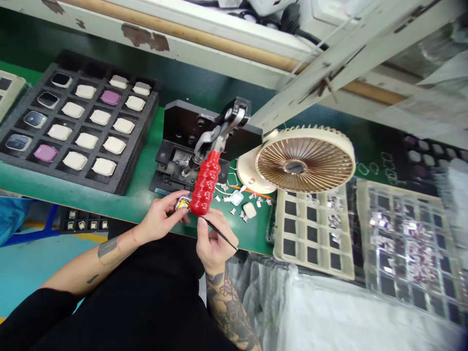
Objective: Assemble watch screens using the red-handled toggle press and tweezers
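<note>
Between the thumb and fingers of my left hand point(161, 218) is a small watch-like case point(182, 203) with a yellow part inside. My right hand point(215, 240) is closed around a thin black stick-like tool point(221, 233), perhaps tweezers; its tip is hidden behind the red handle. That ribbed red handle point(205, 184) belongs to a black toggle clamp press point(183, 161) just beyond my hands. Right of the press, small metallic pieces point(242, 213) and a white rounded-square piece point(249, 210) lie scattered on the green bench point(256, 231).
A dark foam tray point(126, 178) at left holds white, purple and glass-faced pieces. A cream fan point(305, 161) stands right of the press. Compartment trays point(314, 263) with metallic parts lie at right. A slanted metal post point(314, 73) crosses above. A small black tray point(87, 215) sits below the bench edge.
</note>
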A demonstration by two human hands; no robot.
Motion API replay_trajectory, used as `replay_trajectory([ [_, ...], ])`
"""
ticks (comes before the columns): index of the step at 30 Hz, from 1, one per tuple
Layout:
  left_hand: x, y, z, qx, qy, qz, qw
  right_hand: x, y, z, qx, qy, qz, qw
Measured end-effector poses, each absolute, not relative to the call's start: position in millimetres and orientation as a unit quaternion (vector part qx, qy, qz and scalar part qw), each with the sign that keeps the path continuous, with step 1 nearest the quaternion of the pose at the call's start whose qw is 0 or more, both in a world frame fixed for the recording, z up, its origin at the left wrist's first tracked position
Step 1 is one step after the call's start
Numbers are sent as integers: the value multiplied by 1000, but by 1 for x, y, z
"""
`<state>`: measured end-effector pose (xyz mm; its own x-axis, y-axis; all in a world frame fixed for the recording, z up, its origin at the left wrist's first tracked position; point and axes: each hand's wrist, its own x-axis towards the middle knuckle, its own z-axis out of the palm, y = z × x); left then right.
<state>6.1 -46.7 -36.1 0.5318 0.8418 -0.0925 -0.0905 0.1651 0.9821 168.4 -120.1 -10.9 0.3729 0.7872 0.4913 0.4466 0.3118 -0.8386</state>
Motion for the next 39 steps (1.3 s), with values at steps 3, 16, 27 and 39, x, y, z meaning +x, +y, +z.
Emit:
replay_trajectory([
  [3,6,-47,-37,546,341,345,683,165,-121,-7,-571,-508,177,620],
  [16,6,-48,-39,548,337,345,683,168,-127,-6,-600,-446,214,628],
  [27,5,-48,-38,552,334,342,683,164,-121,-8,-580,-517,163,608],
  [39,5,-47,-33,537,339,344,692,159,-111,-18,-601,-385,276,644],
])
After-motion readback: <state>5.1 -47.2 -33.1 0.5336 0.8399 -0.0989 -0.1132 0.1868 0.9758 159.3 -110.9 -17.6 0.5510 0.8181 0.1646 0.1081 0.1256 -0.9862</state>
